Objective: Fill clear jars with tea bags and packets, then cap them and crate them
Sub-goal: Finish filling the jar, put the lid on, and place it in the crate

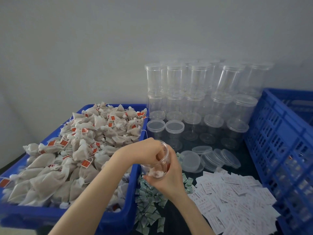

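Note:
A clear jar [162, 162] is tilted with its mouth up and to the left, over the gap between the bin and the packets. My right hand [169, 179] grips it from below and from the right side. Tea bags [155, 173] with a red tag lie at the jar's bottom. My left hand [145, 151] is bent over the jar's mouth with its fingertips curled inside; what they hold is hidden. A blue bin [133, 189] on the left is heaped with beige tea bags [81, 150] with red tags. Small green packets [149, 200] and white packets [233, 194] lie on the dark table.
Empty capped jars [194, 102] are stacked in rows at the back against the wall. Several loose clear lids [211, 158] lie in front of them. A blue slotted crate [277, 143] stands at the right and holds jars seen dimly through its wall.

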